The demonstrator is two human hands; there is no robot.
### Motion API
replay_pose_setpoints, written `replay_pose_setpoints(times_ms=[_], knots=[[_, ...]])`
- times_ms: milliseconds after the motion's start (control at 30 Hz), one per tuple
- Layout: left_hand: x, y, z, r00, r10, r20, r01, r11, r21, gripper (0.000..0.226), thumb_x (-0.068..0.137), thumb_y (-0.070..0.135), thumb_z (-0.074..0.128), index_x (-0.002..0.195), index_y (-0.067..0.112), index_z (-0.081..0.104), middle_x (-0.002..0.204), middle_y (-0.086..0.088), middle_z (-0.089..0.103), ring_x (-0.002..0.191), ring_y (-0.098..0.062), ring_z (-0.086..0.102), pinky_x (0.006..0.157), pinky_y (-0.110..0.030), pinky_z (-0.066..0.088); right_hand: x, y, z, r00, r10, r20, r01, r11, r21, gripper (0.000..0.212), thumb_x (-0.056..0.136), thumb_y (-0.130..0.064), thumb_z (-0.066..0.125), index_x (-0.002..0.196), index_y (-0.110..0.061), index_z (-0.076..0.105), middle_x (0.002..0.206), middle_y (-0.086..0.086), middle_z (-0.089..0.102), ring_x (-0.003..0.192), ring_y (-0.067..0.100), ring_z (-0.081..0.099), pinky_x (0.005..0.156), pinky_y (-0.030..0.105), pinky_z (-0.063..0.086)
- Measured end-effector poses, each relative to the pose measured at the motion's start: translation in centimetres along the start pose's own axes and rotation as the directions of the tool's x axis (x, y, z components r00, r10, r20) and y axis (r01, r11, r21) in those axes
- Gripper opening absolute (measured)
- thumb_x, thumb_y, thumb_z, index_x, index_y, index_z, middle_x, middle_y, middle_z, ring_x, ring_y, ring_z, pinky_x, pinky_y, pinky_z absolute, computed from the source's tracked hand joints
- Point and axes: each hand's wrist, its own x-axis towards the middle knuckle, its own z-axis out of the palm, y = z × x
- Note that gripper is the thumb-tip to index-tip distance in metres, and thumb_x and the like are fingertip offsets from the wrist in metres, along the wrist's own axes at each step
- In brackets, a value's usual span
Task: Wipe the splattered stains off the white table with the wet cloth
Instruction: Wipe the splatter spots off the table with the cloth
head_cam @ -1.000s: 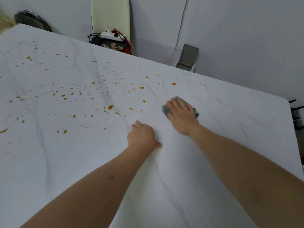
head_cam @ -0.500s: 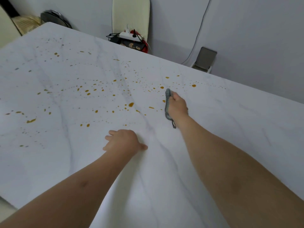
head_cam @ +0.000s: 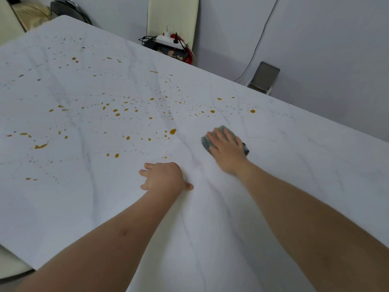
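The white marble-veined table fills the view. Orange-brown stains are splattered across its left and middle parts, with a larger drop just left of the cloth. My right hand lies flat, palm down, pressing the grey wet cloth onto the tabletop; only the cloth's edges show around the fingers. My left hand rests on the table nearer to me, fingers loosely curled, holding nothing.
Beyond the far table edge stand a cream chair back with a white power strip and cables, a small grey box by the wall, and a dark round object at the top left.
My right hand turned from holding the cloth on edge to pressing it flat on the table, slightly farther right. Stains near the cloth have gone. The left hand stayed put.
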Motion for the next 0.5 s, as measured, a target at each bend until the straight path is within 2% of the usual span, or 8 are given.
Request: replay_pose_setpoints(times_ms=[67, 100, 200, 267, 333, 400, 467, 500], knots=[[0.0, -0.1, 0.0, 1.0, 0.007, 0.006, -0.007, 1.0, -0.015, 0.098, 0.064, 0.06, 0.087, 0.144, 0.018, 0.048, 0.162, -0.032, 0.002, 0.147, -0.052, 0.01, 0.106, -0.065, 0.037, 0.0, 3.5, -0.7, 0.99, 0.127, -0.061, -0.127, 0.992, 0.008, 0.052, 0.107, -0.032, 0.032, 0.158, -0.033, 0.024, 0.168, -0.002, 0.012, 0.153, 0.026, 0.008, 0.121, 0.047, 0.011], [0.0, -0.1, 0.0, 1.0, 0.013, 0.007, -0.013, 1.0, -0.023, 0.099, 0.064, 0.06, 0.087, 0.145, 0.018, 0.047, 0.162, -0.032, 0.001, 0.147, -0.051, 0.009, 0.107, -0.065, 0.036, -0.1, 4.9, -0.7, 0.969, 0.198, -0.148, -0.186, 0.978, 0.094, 0.048, 0.106, -0.024, 0.039, 0.154, -0.025, 0.038, 0.165, 0.004, 0.022, 0.151, 0.031, 0.018, 0.121, 0.043, 0.016], [0.2, -0.3, -0.1, 0.999, 0.023, 0.035, -0.022, 0.999, -0.042, 0.107, 0.064, 0.06, 0.087, 0.15, 0.016, 0.04, 0.162, -0.031, -0.004, 0.149, -0.051, 0.005, 0.11, -0.066, 0.033, -0.7, 6.0, 0.4, 0.813, 0.449, -0.37, -0.276, 0.858, 0.434, 0.04, 0.096, -0.006, 0.047, 0.133, -0.012, 0.062, 0.142, 0.011, 0.053, 0.13, 0.037, 0.047, 0.112, 0.037, 0.037], [0.3, -0.7, 0.0, 0.998, 0.044, 0.047, -0.043, 0.999, -0.024, 0.104, 0.064, 0.062, 0.086, 0.146, 0.014, 0.044, 0.162, -0.032, -0.001, 0.148, -0.051, 0.008, 0.108, -0.065, 0.035, -0.5, 4.0, 0.0, 0.736, 0.591, -0.33, -0.305, 0.725, 0.618, 0.04, 0.099, -0.009, 0.045, 0.135, -0.015, 0.062, 0.137, 0.009, 0.06, 0.126, 0.03, 0.053, 0.109, 0.032, 0.04], [0.1, -1.4, -0.1, 0.995, 0.099, 0.034, -0.099, 0.995, 0.0, 0.089, 0.061, 0.071, 0.082, 0.124, 0.013, 0.057, 0.158, -0.033, 0.021, 0.144, -0.05, 0.023, 0.104, -0.06, 0.041, 0.3, 1.1, -0.9, 0.732, 0.638, -0.237, -0.229, 0.559, 0.797, 0.036, 0.101, -0.016, 0.049, 0.134, -0.018, 0.064, 0.13, 0.002, 0.065, 0.116, 0.019, 0.06, 0.102, 0.023, 0.042], [-0.3, -2.6, -1.0, 0.982, 0.184, -0.04, -0.183, 0.983, 0.023, 0.078, 0.056, 0.083, 0.075, 0.087, 0.014, 0.054, 0.13, -0.018, 0.059, 0.124, -0.038, 0.049, 0.093, -0.047, 0.05, 0.9, -2.2, -1.4, 0.774, 0.612, -0.164, -0.121, 0.397, 0.91, 0.035, 0.099, -0.024, 0.054, 0.132, -0.02, 0.066, 0.121, -0.003, 0.069, 0.109, 0.013, 0.062, 0.1, 0.023, 0.046], [-0.8, -4.1, -2.6, 0.963, 0.248, -0.109, -0.249, 0.969, 0.008, 0.073, 0.06, 0.084, 0.072, 0.074, 0.018, 0.044, 0.09, -0.001, 0.062, 0.09, -0.024, 0.06, 0.075, -0.034, 0.05, 1.2, -5.2, -0.8, 0.815, 0.554, -0.171, -0.113, 0.441, 0.89, 0.038, 0.098, -0.027, 0.053, 0.134, -0.022, 0.064, 0.128, -0.003, 0.067, 0.119, 0.015, 0.06, 0.108, 0.029, 0.044], [-0.9, -4.7, -3.4, 0.959, 0.251, -0.128, -0.255, 0.967, -0.015, 0.07, 0.064, 0.08, 0.074, 0.074, 0.018, 0.043, 0.081, 0.001, 0.058, 0.079, -0.02, 0.058, 0.069, -0.032, 0.047, 1.4, -6.3, -0.2, 0.843, 0.51, -0.168, -0.127, 0.493, 0.861, 0.039, 0.1, -0.026, 0.05, 0.137, -0.024, 0.061, 0.135, -0.003, 0.063, 0.125, 0.015, 0.056, 0.11, 0.028, 0.04]])
